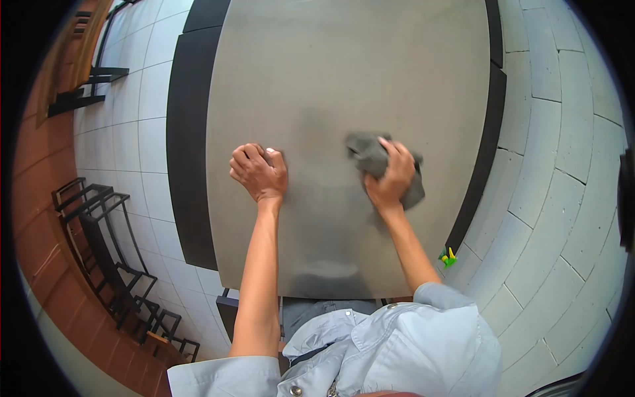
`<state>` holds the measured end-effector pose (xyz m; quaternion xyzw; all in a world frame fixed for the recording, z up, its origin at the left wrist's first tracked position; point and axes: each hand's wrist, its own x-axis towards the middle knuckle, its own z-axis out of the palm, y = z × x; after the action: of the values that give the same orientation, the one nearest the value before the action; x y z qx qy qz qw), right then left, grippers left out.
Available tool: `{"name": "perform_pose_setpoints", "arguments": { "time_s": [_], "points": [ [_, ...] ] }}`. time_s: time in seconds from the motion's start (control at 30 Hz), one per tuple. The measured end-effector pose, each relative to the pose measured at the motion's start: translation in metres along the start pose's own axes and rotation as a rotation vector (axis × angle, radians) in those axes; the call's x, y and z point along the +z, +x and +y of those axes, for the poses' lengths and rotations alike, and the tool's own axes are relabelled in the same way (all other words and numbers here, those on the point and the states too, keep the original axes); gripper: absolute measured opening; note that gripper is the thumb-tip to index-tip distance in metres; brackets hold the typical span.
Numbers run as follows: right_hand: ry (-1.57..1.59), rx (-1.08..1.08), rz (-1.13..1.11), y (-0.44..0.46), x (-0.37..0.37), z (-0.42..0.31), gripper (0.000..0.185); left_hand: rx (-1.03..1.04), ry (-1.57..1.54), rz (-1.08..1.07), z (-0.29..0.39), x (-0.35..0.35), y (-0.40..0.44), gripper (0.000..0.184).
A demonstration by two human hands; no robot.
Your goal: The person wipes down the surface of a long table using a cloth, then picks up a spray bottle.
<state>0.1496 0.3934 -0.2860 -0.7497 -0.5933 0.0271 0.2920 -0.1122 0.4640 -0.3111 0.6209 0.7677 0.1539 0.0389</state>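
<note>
A grey cloth (372, 151) lies bunched on the grey tabletop (350, 73). My right hand (393, 173) presses on it from above, its fingers closed around the folds, and parts of the cloth stick out on both sides. Slight blur softens the cloth's left end. To the left, my left hand (259, 173) rests on the tabletop with its fingers curled in and the thumb bent beside them. Nothing shows between those fingers; the palm side is hidden. A gap of bare tabletop separates the two hands.
Dark benches (192, 152) run along the table's left side, and another dark edge (495, 99) borders its right. A small green and yellow object (448, 257) sits by the lower right edge. Black metal frames (112, 245) stand near the left wall; a white block wall (549, 165) is right.
</note>
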Motion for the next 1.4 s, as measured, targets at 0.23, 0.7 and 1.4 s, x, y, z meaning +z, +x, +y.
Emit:
{"name": "perform_pose_setpoints", "arguments": {
  "time_s": [0.23, 0.7, 1.4],
  "points": [
    [-0.083, -0.268, 0.046, 0.224, 0.128, -0.017, 0.068, 0.013, 0.007, 0.004, 0.002, 0.002, -0.004, 0.022],
    [-0.226, 0.054, 0.184, 0.084, -0.02, 0.118, 0.075, 0.002, 0.013, -0.002, 0.002, -0.003, 0.001, 0.021],
    [-0.242, 0.049, 0.237, 0.269, 0.053, 0.171, 0.065, 0.014, 0.082, -0.005, 0.016, 0.014, -0.023, 0.028]
  ]
}}
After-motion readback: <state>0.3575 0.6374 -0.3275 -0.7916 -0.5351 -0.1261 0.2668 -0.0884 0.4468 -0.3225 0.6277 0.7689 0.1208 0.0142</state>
